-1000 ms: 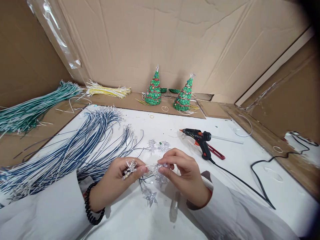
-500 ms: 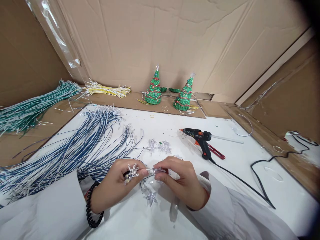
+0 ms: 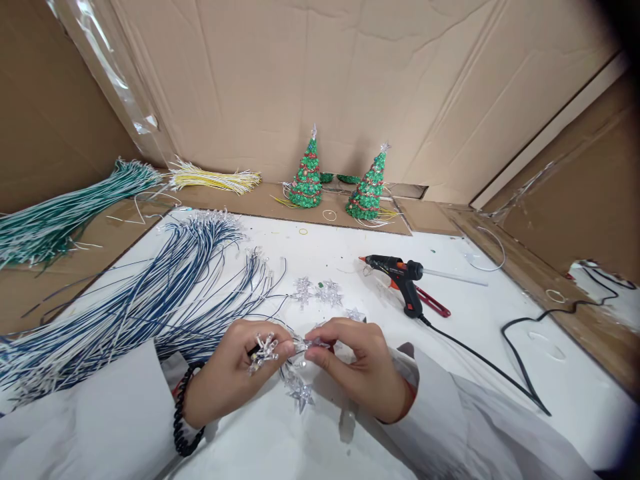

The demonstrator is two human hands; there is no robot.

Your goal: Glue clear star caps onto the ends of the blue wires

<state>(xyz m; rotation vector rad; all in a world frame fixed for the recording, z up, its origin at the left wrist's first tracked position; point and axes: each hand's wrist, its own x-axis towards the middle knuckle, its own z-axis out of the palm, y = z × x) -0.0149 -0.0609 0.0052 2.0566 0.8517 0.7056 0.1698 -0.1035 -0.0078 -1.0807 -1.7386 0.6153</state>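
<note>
A cluster of clear stars [image 3: 263,347] is gripped in the left hand [image 3: 230,373], and one clear star [image 3: 316,343] is pinched by the right hand [image 3: 363,367] above the white table [image 3: 450,373]. Three loose stars [image 3: 325,293] are seen just beyond, with two green trees [image 3: 306,172] and one glue gun [image 3: 400,273] farther back.

White table [image 3: 320,447]: wires [image 3: 150,300], glue gun [image 3: 400,277]

Two little green Christmas trees [image 3: 307,173] [image 3: 367,185] stand at the back by the cardboard wall. One glue gun [image 3: 400,275] lies on the white table [image 3: 500,347]. Three bundles of wire: one blue and white [image 3: 150,300], one green [image 3: 60,217], one yellow [image 3: 215,179]. About three clear plastic stars [image 3: 320,292] lie loose; those bunched in the two hands [image 3: 235,373] [image 3: 360,363] cannot be counted.
</note>
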